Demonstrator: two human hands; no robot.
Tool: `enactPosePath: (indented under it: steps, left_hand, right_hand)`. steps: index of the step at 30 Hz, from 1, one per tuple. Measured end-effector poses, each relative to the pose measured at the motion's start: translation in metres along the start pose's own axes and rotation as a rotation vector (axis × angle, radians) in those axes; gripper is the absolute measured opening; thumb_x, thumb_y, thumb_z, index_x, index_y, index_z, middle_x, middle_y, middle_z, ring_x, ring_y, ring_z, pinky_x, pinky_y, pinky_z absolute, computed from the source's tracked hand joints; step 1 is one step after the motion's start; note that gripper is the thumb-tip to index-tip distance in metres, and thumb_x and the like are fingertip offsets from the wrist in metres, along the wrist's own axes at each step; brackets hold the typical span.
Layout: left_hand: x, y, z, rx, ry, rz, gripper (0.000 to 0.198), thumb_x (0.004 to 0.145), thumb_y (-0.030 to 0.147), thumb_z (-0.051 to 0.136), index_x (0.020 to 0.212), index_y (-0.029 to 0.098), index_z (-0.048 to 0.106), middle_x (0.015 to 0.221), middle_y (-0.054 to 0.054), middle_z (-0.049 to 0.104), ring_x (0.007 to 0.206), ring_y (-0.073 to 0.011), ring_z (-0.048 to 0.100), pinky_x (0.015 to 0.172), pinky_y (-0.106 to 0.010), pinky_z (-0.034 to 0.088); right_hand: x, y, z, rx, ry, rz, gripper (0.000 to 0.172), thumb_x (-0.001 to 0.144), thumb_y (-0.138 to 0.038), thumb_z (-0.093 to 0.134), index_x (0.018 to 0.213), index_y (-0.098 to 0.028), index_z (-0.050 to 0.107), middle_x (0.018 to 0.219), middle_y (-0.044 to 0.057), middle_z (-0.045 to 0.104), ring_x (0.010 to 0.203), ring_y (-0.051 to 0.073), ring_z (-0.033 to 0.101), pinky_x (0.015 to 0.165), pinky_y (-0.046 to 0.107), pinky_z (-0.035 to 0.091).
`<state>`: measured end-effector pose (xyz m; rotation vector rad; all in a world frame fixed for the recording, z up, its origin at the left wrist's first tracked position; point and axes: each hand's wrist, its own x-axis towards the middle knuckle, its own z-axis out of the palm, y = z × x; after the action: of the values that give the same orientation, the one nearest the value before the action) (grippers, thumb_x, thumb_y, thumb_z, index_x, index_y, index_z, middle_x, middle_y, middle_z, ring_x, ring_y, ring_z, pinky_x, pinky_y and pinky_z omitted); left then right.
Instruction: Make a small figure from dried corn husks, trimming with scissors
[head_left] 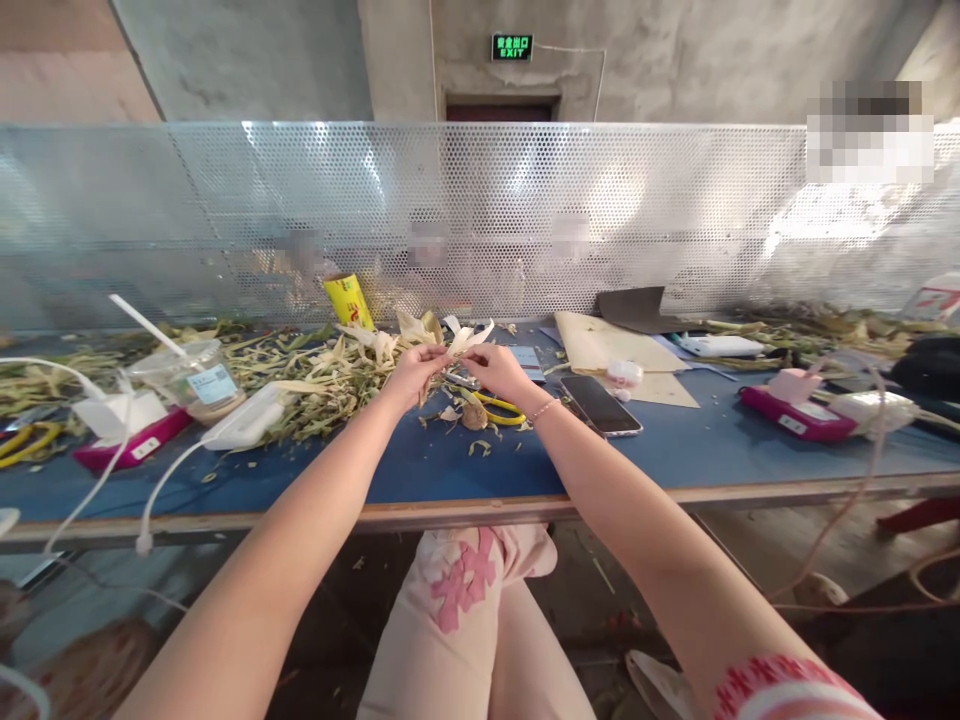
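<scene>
My left hand [415, 376] and my right hand [496, 370] meet above the blue table, fingertips pinched close together. Between them they grip a pale, dried husk-like leaf [466, 341], its pointed strips fanning upward. Just beneath, yellow-handled scissors [501, 412] lie partly hidden by my right hand. A round brown lump [474, 415] rests beside the scissors. To the left of my left hand spreads a heap of dried leaf scraps [319, 400], with larger pale husks on top.
A phone [602, 406] and brown paper sheets [615, 345] lie to the right. Magenta power strips [791, 415] with cables sit on both sides. A plastic cup [199, 380] stands left, a yellow can [349, 301] behind. A perforated metal screen [495, 200] closes the back.
</scene>
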<state>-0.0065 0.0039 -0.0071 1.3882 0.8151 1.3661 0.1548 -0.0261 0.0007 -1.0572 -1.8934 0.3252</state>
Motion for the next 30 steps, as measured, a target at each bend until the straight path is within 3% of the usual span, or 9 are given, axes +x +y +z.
enactPosePath:
  steps: [8, 13, 20, 25, 30]
  left_hand:
    - [-0.001, 0.003, 0.002, 0.057, 0.054, 0.017, 0.035, 0.045, 0.024, 0.077, 0.072, 0.014, 0.059, 0.062, 0.002, 0.058, 0.064, -0.0106, 0.055, 0.064, -0.025, 0.043]
    - [-0.004, 0.005, 0.004, 0.096, 0.07, 0.021, 0.036, 0.043, 0.026, 0.077, 0.071, 0.015, 0.057, 0.062, 0.002, 0.057, 0.065, -0.0116, 0.054, 0.062, -0.024, 0.042]
    - [-0.004, 0.003, 0.003, 0.262, 0.016, 0.114, 0.035, 0.048, 0.031, 0.074, 0.074, 0.014, 0.058, 0.066, 0.0, 0.059, 0.065, -0.0117, 0.053, 0.065, -0.026, 0.041]
    - [-0.009, 0.007, 0.007, 0.412, -0.039, 0.173, 0.03, 0.053, 0.031, 0.07, 0.074, 0.014, 0.058, 0.065, 0.0, 0.058, 0.062, -0.0115, 0.051, 0.062, -0.026, 0.039]
    - [-0.013, 0.007, 0.012, 0.418, -0.072, 0.203, 0.023, 0.056, 0.028, 0.068, 0.072, 0.015, 0.057, 0.065, 0.0, 0.057, 0.065, -0.0125, 0.052, 0.064, -0.026, 0.04]
  right_hand:
    - [0.002, 0.003, 0.0, -0.162, 0.172, -0.224, 0.013, 0.075, -0.018, 0.052, 0.069, -0.017, 0.063, 0.067, 0.003, 0.062, 0.067, 0.014, 0.05, 0.073, 0.028, 0.039]
    - [0.002, 0.003, -0.003, -0.105, 0.234, -0.202, 0.01, 0.074, -0.018, 0.053, 0.076, -0.02, 0.063, 0.068, 0.002, 0.062, 0.072, 0.016, 0.05, 0.074, 0.031, 0.04]
    - [-0.001, -0.007, -0.004, 0.133, 0.089, -0.16, 0.01, 0.073, -0.019, 0.054, 0.078, -0.018, 0.062, 0.076, 0.002, 0.064, 0.068, 0.012, 0.053, 0.064, 0.024, 0.04]
    - [0.001, -0.005, -0.002, 0.064, 0.083, -0.133, 0.015, 0.075, -0.019, 0.053, 0.083, -0.018, 0.066, 0.073, 0.002, 0.062, 0.069, 0.012, 0.052, 0.066, 0.025, 0.04]
    - [0.002, -0.001, 0.0, 0.011, 0.105, -0.178, 0.014, 0.075, -0.018, 0.053, 0.079, -0.017, 0.067, 0.078, 0.004, 0.059, 0.069, 0.012, 0.051, 0.067, 0.026, 0.042]
